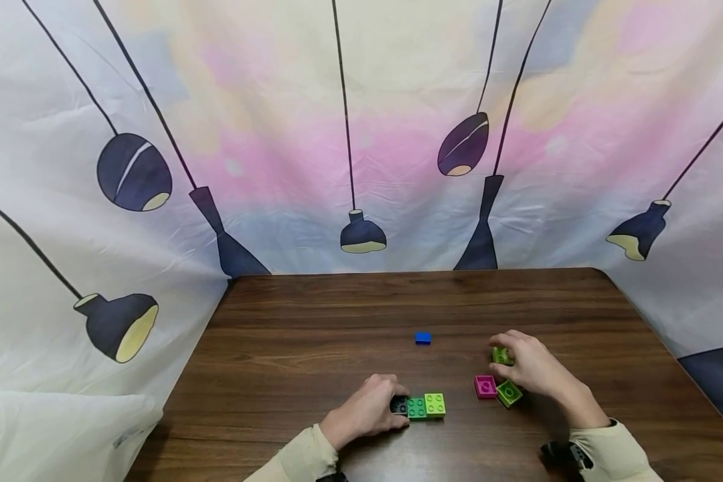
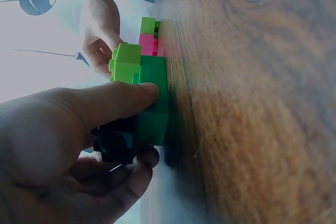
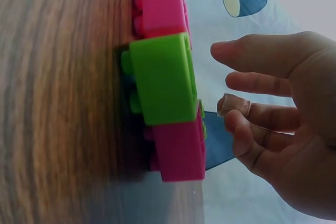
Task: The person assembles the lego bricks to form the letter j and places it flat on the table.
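Note:
My left hand (image 1: 370,405) grips a row of joined toy building bricks, its thumb on one side and fingertips on the other. In it a black brick (image 2: 116,142) and a lime brick (image 1: 434,404) sit on a green lower layer (image 2: 153,128), with green studs showing between them. My right hand (image 1: 533,365) hovers with thumb and fingers apart around a lime brick (image 1: 502,355) at the right. In the right wrist view its fingers stay clear of the bricks. Close by, a magenta brick (image 1: 485,386) and another lime brick (image 3: 163,80) lie upside down, studs against the table.
A small blue brick (image 1: 423,338) lies farther back on the dark wooden table (image 1: 313,321). Behind the table hangs a cloth (image 1: 289,167) printed with lamps. A dark band (image 1: 558,453) is around my right wrist.

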{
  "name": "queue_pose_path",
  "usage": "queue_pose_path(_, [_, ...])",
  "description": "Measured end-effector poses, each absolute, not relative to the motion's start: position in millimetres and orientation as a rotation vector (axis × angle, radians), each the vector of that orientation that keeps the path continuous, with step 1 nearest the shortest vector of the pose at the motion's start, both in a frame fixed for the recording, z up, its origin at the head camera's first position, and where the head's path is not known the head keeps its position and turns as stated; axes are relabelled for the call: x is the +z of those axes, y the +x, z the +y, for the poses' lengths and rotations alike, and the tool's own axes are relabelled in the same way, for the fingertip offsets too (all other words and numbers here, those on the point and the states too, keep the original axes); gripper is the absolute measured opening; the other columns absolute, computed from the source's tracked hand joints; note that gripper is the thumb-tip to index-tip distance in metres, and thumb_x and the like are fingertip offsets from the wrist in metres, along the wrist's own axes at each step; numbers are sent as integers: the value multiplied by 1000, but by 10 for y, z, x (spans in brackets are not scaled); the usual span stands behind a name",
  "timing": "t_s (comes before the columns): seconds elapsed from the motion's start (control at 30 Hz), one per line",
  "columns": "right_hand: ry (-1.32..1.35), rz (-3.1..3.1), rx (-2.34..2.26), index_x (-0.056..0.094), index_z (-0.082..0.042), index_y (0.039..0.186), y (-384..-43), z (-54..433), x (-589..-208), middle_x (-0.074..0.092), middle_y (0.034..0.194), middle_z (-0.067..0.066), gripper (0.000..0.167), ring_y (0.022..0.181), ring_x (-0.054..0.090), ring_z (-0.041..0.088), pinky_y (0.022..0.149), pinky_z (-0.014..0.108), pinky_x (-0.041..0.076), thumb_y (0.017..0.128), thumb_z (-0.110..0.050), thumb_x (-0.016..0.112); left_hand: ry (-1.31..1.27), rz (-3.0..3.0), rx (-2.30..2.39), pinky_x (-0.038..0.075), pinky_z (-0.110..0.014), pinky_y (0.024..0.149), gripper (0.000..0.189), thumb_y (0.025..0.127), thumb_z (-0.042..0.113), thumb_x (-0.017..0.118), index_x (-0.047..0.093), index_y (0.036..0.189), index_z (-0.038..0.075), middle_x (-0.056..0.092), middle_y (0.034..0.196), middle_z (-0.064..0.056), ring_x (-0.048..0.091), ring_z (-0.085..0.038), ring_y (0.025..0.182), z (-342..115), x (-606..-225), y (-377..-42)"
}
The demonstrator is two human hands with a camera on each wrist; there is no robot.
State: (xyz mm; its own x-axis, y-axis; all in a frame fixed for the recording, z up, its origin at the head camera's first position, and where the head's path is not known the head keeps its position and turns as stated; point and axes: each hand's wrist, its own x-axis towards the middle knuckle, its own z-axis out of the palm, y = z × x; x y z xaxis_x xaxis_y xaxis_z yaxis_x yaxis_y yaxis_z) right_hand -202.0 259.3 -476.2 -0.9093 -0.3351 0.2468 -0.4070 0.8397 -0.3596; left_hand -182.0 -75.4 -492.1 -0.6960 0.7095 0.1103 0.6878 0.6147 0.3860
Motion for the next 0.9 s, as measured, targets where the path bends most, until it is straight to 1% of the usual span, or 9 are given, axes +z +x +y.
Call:
queue_pose_path(0.17, [529,-2883,626,68,-8,111,-2050,2637,-4804,64,103,5,38,68,49,6,55,23,39,78,-22,81,1196,2781,625,45,-9,65,36,76,25,84,75,107,9,64,85,5,55,2,74,-771,-4917,-1814])
queue_pose_path(0.27, [519,-2896,630,68,-7,112,-2070,2655,-4817,63,103,5,39,68,47,6,54,23,38,78,-22,80,1184,2774,637,45,-8,65,37,76,26,84,74,108,9,64,86,5,55,3,74,-779,-4910,-1810])
queue_pose_path(0.6, [492,-2925,626,67,-4,113,-2126,2717,-4902,62,102,7,43,70,47,7,57,25,41,78,-24,80,1178,2762,643,44,-8,63,38,77,26,83,74,110,8,64,87,5,53,3,73,-776,-4891,-1818])
queue_pose_path(0.8, [487,-2950,636,68,-4,111,-2140,2726,-4958,64,100,6,40,71,49,8,60,28,43,78,-23,80,1175,2755,631,42,-7,62,37,78,26,83,74,110,9,64,87,5,52,3,72,-755,-4898,-1803])
queue_pose_path(0.9, [496,-2962,630,69,-5,110,-2153,2710,-4958,65,98,6,38,74,52,10,62,30,45,78,-23,80,1176,2765,627,42,-7,63,36,78,26,83,74,109,10,64,86,5,52,3,72,-756,-4892,-1798])
